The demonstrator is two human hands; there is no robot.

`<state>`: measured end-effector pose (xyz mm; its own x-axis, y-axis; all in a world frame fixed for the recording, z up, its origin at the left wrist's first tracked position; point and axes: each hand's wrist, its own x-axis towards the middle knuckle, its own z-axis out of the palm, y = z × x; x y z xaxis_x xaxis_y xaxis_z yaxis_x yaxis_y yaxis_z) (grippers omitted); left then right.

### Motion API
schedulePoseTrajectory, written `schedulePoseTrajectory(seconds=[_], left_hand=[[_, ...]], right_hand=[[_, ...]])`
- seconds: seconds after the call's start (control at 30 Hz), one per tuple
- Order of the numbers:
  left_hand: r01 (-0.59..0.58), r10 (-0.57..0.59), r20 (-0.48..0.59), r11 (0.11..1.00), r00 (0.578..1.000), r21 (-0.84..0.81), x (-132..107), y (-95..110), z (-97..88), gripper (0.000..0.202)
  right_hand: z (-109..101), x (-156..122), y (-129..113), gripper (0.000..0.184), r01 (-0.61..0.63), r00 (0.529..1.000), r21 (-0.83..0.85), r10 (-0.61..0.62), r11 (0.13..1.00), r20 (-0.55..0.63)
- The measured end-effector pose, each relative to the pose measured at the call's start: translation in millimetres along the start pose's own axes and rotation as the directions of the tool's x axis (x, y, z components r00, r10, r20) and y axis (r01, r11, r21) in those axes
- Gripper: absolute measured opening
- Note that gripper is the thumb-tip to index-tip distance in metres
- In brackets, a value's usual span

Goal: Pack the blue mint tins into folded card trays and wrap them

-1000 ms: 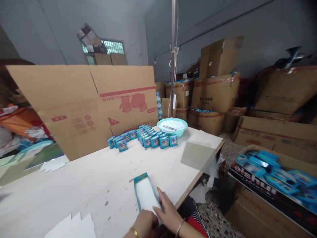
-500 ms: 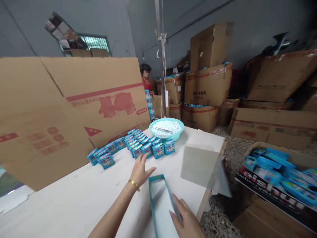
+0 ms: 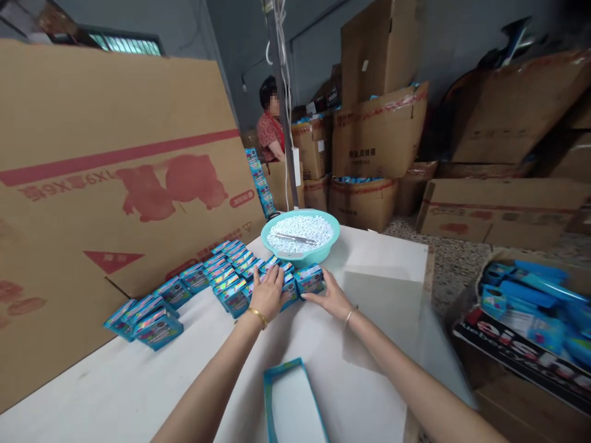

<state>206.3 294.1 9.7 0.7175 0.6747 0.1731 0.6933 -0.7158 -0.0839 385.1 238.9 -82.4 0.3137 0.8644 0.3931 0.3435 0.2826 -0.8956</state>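
1. Two bare hands reach in from the bottom edge over a white table [image 3: 115, 394] to a cluster of small blue boxes [image 3: 231, 295] at the centre of the frame.
2. The left hand [image 3: 268, 295], wearing a gold bangle, lies palm down over the front boxes, fingers slightly spread; I cannot tell whether it grips any.
3. The right hand [image 3: 335, 299] has thumb and fingers wide apart at the right side of the end box [image 3: 310, 280].
4. At bottom centre sits a blue-edged tray [image 3: 295, 403] with a white inside.
5. Just behind the cluster, a turquoise basin [image 3: 330, 243] holds small white pieces [image 3: 309, 226] with a metal tool [image 3: 295, 238] on top.
6. A large cardboard panel [image 3: 115, 123] fills the upper left.
7. At upper centre, a person in red [image 3: 269, 129] appears beside a pole [image 3: 277, 67].
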Motion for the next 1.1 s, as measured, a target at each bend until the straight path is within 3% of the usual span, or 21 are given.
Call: schedulePoseTrajectory(seconds=[0.2,0.37,0.43,0.53,0.63,0.7,0.8,0.93,1.1], left_hand=[[-0.058,0.055,-0.045,0.996,0.997,-0.063,11,-16,0.3,0.059],[-0.047,0.039,-0.115,0.997,0.993,-0.063,15,-14,6.7,0.056],[-0.043,0.033,-0.131,0.996,0.991,-0.072,16,-12,7.0,0.055],[-0.072,0.064,-0.061,0.987,0.996,-0.142,19,-16,1.1,0.054],[-0.105,0.125,0.060,0.959,0.990,-0.263,18,-22,-6.8,0.064],[-0.145,0.173,0.079,0.950,0.982,-0.275,15,-21,-8.7,0.084],[-0.170,0.182,0.038,0.960,0.982,-0.224,8,-17,-5.2,0.108],[-0.165,0.169,-0.008,0.951,0.986,-0.263,3,-22,6.0,0.108],[-0.191,0.189,-0.035,0.939,0.981,-0.286,1,-40,21.2,0.103]], right_hand=[[-26,-4,-13,0.043,-0.172,0.976,0.215,0.137,0.961,0.168],[-31,-12,-28,0.039,-0.231,0.913,0.240,0.125,0.943,0.388],[-23,-17,-30,0.046,-0.178,0.932,0.192,0.103,0.965,0.348],[-8,-16,-25,0.084,-0.080,0.965,0.104,0.050,0.991,0.258],[8,-6,-15,0.117,-0.128,0.929,0.177,0.055,0.976,0.366],[20,2,-10,0.124,-0.151,0.902,0.280,0.016,0.948,0.431],[36,8,-8,0.128,-0.042,0.909,0.383,-0.123,0.923,0.397],[49,9,-8,0.140,0.104,0.912,0.325,-0.220,0.940,0.346],[54,12,-2,0.144,0.097,0.924,0.196,-0.162,0.976,0.348]])
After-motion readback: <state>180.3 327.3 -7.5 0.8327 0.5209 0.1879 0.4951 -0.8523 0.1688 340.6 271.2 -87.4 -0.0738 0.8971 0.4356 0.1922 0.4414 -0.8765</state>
